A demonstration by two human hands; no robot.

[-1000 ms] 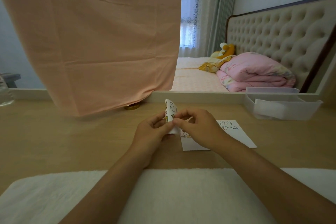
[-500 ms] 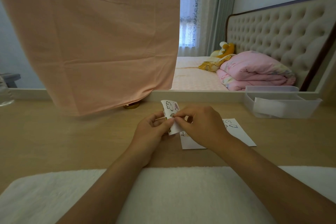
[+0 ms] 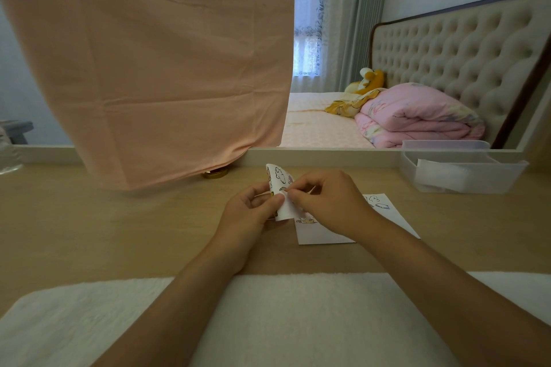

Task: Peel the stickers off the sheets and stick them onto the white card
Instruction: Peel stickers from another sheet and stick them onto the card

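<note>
A small sticker sheet (image 3: 279, 185) printed with cartoon figures is bent upward above the wooden desk. My left hand (image 3: 253, 214) grips its lower part between thumb and fingers. My right hand (image 3: 328, 202) pinches at the sheet's right edge with thumb and forefinger, just right of my left thumb. The white card (image 3: 325, 232) lies flat on the desk under and right of my right hand, which covers part of it. Several stickers show on the card near its far corner and left edge.
A clear plastic box (image 3: 462, 171) with white paper stands at the back right. A peach cloth (image 3: 155, 68) hangs over the mirror, with a gold lid (image 3: 215, 173) beneath its hem. A white towel (image 3: 298, 322) covers the desk's near edge.
The sticker sheet has turned so more of its printed face shows. My right fingers have shifted along the sheet's edge. Both hands stay in the same place.
</note>
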